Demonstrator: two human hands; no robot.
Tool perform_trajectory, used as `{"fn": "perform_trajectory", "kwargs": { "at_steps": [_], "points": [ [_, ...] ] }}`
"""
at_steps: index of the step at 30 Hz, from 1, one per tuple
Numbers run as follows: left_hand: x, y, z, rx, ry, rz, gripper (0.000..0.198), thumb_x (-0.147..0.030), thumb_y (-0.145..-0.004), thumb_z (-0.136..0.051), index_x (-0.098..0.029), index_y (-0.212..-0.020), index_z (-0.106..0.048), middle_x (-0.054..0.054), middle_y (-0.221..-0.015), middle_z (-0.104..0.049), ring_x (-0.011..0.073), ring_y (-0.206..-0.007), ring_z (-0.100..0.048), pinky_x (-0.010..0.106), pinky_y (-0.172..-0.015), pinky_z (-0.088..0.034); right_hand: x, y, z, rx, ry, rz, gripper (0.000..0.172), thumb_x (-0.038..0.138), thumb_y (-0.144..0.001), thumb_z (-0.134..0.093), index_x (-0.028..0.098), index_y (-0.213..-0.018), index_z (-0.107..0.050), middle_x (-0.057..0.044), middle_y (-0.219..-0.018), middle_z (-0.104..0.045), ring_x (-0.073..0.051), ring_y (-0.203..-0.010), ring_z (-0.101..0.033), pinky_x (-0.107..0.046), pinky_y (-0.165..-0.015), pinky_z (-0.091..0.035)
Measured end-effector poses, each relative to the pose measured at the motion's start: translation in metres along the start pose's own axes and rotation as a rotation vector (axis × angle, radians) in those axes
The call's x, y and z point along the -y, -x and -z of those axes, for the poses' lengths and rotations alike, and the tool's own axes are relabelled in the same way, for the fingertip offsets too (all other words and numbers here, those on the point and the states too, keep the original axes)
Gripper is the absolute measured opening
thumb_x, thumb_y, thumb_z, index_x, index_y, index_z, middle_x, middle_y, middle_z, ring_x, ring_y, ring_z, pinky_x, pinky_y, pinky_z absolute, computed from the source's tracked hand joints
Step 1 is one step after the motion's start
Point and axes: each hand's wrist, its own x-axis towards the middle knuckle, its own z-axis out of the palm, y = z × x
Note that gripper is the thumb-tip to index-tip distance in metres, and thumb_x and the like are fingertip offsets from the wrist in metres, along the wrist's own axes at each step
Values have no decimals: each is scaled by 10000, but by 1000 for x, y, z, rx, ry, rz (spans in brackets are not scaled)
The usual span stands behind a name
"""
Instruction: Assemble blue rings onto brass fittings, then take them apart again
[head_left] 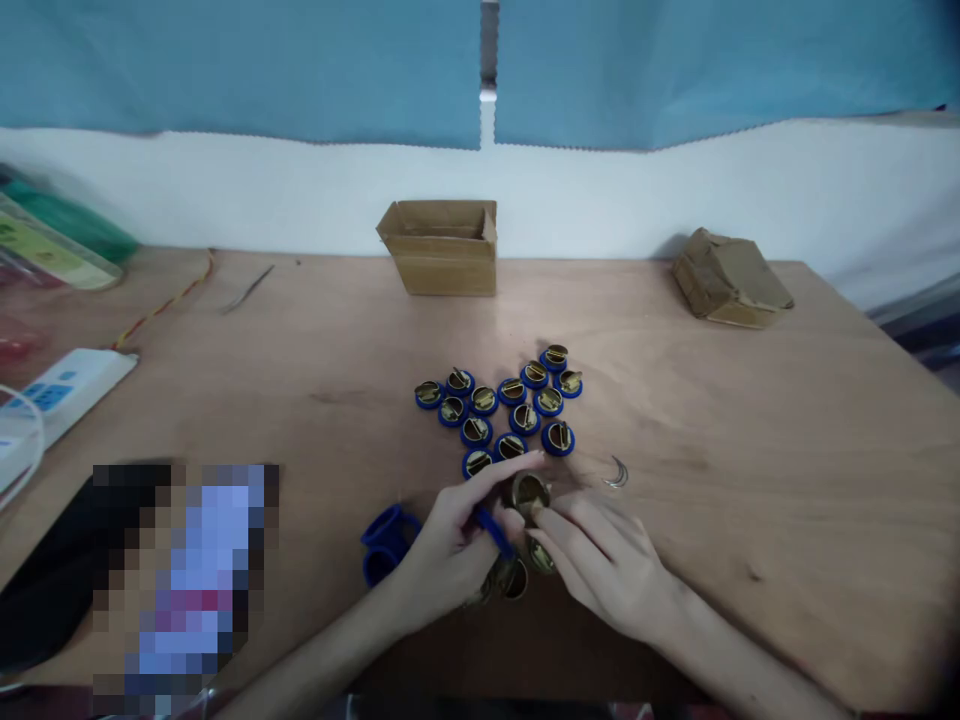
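Near the front edge of the bench [750, 430], I see the left hand [459, 540] curled, holding a blue ring [495, 532]; the right hand [611, 558] pinches a brass piece [531, 488], which a loose pinch could drop.

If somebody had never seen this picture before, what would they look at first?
Probably the left hand and right hand, low in the middle, with a blue ring in the left fingers and a brass-coloured piece at the right fingertips. Next, perhaps, the cluster of blue-rimmed round pieces just beyond them on the wooden table. Behind those, an open cardboard box stands near the white wall.
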Motion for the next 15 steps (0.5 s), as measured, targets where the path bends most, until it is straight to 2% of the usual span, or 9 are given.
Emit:
{"fn": "perform_trajectory", "kwargs": {
  "at_steps": [5,9,13,15],
  "points": [
    [2,4,4,113,94,-6,440,-377,-1015,-547,-286,-1445,-532,93,-1419,-637,271,-1278,-632,402,-1109,-498,0,-2,0,13,-40,-38,140,188,-1018,-545,188,-1136,-621,-56,-834,-740,-204,-749,-722,-325,-661,-589],
    [-1,4,6,132,112,-42,406,-352,-1027,-535,-284,-1427,-534,101,-1495,-569,256,-1349,-577,399,-1166,-444,-1,-3,-1,17,-107,-74,82,215,-1037,-520,189,-1055,-596,-45,-803,-724,-184,-700,-707,-309,-629,-571],
    [-1,4,6,130,133,-36,399,-317,-1009,-578,-288,-1406,-542,100,-1478,-583,243,-1343,-586,369,-1138,-476,-1,-1,-4,33,-187,-108,60,215,-1031,-516,208,-1000,-567,-15,-756,-689,-158,-624,-652,-288,-581,-526],
    [0,3,5,81,137,-63,392,-286,-972,-646,-293,-1358,-578,86,-1436,-621,230,-1298,-624,334,-1091,-513,-1,2,-5,39,-260,-152,39,208,-1011,-550,219,-974,-543,6,-740,-663,-144,-609,-627,-271,-566,-504]
  ]
}}
